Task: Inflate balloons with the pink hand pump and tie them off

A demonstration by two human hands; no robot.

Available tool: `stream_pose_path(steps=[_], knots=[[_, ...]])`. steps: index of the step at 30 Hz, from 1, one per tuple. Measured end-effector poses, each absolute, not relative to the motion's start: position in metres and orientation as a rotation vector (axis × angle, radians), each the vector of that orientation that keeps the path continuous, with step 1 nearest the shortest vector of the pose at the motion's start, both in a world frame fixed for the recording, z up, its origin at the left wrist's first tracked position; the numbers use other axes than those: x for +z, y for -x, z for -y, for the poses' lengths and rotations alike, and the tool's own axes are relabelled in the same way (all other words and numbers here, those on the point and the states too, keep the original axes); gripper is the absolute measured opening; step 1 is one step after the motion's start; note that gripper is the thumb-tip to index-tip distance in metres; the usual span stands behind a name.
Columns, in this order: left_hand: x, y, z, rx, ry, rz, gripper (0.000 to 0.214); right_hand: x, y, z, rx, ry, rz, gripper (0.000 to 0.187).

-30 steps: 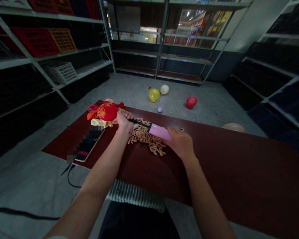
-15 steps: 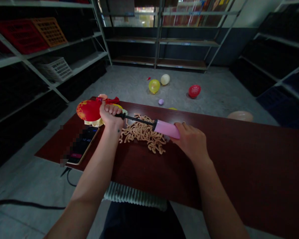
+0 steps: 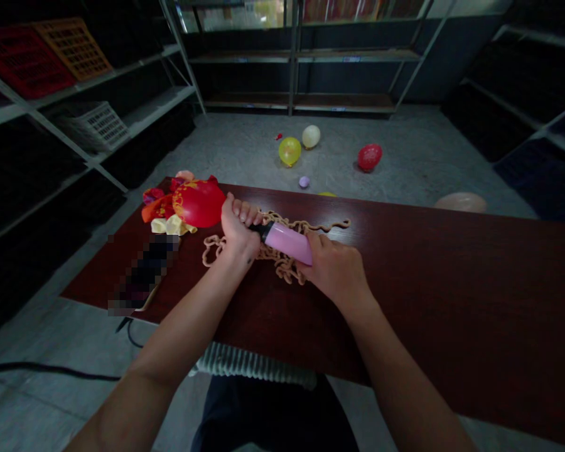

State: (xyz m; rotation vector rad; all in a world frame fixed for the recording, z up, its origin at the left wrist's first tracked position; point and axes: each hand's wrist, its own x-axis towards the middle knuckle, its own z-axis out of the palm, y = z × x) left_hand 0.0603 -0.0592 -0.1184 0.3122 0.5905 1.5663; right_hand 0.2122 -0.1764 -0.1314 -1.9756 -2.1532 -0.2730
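A pink hand pump lies across a dark red table. My right hand is wrapped round the pump's body. My left hand is a closed fist at the pump's black end, gripping the neck of a red balloon that bulges out to its left. The pump's rod is pushed in, with only a short black stub showing between my hands. Under both hands lies a heap of tan uninflated long balloons.
Limp coloured balloons lie beside the red one, and a blurred phone sits near the table's left edge. Yellow, cream, red and peach balloons lie on the floor beyond. Metal shelving rings the room.
My hands came together, driving the pump's rod in. The red balloon moved right with my left hand and looks fuller. The camera tilted down.
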Motion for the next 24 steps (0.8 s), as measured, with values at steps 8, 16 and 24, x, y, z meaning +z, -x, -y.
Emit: stream_pose_path(steps=[8, 16, 24], knots=[[-0.11, -0.058, 0.055, 1.558, -0.242, -0.589, 0.054, -0.14, -0.214, 0.167, -0.23, 1.904, 2.066, 0.044], [-0.115, -0.041, 0.04, 1.615, -0.19, -0.567, 0.054, -0.141, -0.215, 0.162, -0.261, 1.889, 2.058, 0.046], [-0.116, -0.011, 0.019, 1.677, -0.132, -0.58, 0.057, -0.142, -0.247, 0.161, -0.287, 1.879, 2.134, 0.042]])
